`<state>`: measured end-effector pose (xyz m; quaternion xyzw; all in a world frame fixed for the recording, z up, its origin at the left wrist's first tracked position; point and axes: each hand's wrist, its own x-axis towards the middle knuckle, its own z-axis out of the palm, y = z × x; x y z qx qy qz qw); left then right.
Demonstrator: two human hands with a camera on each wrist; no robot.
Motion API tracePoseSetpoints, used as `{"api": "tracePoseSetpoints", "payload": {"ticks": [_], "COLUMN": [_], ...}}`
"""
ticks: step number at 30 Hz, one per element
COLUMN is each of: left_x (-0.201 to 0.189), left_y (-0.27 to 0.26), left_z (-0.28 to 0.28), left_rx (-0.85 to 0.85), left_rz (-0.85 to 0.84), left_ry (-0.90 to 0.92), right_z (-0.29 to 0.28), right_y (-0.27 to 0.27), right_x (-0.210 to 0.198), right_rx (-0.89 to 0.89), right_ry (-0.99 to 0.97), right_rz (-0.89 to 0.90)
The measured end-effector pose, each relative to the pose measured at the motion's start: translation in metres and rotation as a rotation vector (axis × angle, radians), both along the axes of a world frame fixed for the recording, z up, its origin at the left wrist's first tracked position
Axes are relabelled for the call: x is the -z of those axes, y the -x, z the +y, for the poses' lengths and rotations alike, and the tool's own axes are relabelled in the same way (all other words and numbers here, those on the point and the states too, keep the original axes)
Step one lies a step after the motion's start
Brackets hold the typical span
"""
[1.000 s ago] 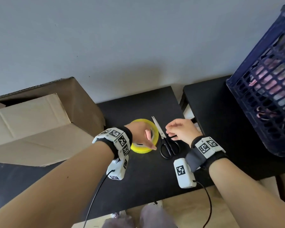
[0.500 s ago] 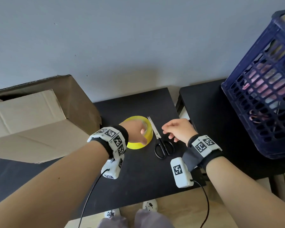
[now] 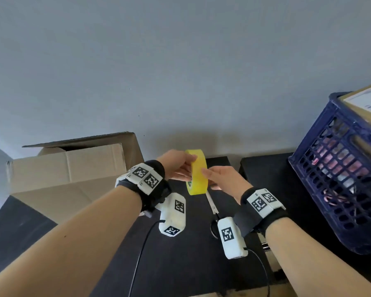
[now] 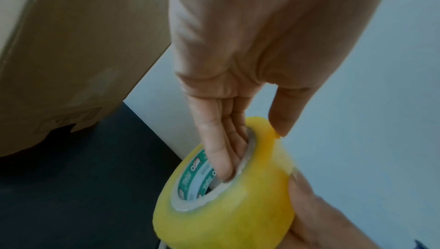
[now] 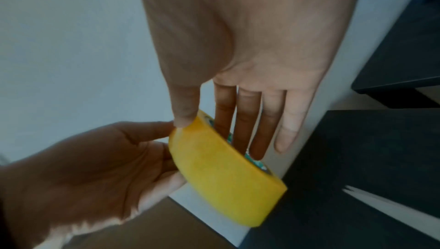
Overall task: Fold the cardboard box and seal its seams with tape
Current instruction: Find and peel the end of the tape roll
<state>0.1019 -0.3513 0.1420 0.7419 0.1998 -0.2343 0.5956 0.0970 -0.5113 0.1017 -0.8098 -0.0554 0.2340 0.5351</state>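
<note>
One yellow tape roll point(image 3: 197, 171) raised above the dark surface point(image 3: 180, 254), left hand point(image 3: 176, 168) hooked through its core, right hand point(image 3: 221, 179) pinching its rim; probably hunting the free end, next peeling toward the cardboard box point(image 3: 73, 168) at left

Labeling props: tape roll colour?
Translucent yellow tape roll; green-printed white core. Left wrist view shows it best.

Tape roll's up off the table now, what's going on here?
The left hand holds the yellow tape roll upright above the black table, fingers in the core and thumb on the outer wrap. The right hand pinches its other side. The cardboard box sits at the left, flaps open, no tape visible on it. The scissors lie on the table below.
</note>
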Motion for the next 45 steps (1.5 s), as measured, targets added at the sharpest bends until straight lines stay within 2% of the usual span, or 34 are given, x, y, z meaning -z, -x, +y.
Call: {"api": "tracePoseSetpoints", "payload": {"ticks": [3, 6, 7, 11, 14, 21, 27, 31, 37, 45], "left_x": [-0.019, -0.037, -0.044, -0.065, -0.071, -0.075, -0.08, -0.085, -0.091, -0.094], "left_y": [0.005, 0.005, 0.006, 0.013, 0.015, 0.017, 0.023, 0.027, 0.027, 0.032], "left_z": [0.002, 0.01, 0.013, 0.017, 0.017, 0.031, 0.037, 0.038, 0.041, 0.039], "left_rx": [0.005, 0.048, 0.075, 0.393, 0.486, 0.453, 0.44, 0.431, 0.383, 0.369], "left_rz": [-0.088, -0.322, -0.395, -0.567, -0.693, -0.768, -0.828, -0.876, -0.891, -0.889], "left_ry": [-0.121, -0.462, -0.522, -0.67, -0.848, -0.893, -0.943, -0.999, -1.036, -1.023], "right_z": [0.008, 0.016, 0.017, 0.019, 0.018, 0.019, 0.026, 0.032, 0.036, 0.031], "right_y": [0.0, -0.004, -0.006, -0.011, -0.009, -0.005, -0.004, -0.001, 0.002, 0.008], "right_x": [-0.022, -0.045, -0.052, -0.071, -0.082, -0.096, -0.104, -0.107, -0.116, -0.12], "right_rx": [0.044, 0.132, 0.148, 0.239, 0.205, 0.06, 0.103, 0.057, 0.064, 0.066], "right_ry": [-0.119, -0.169, -0.166, -0.235, -0.31, -0.379, -0.489, -0.483, -0.513, -0.586], "right_rz": [-0.011, -0.013, -0.025, -0.058, 0.009, 0.075, 0.119, 0.106, 0.069, 0.121]}}
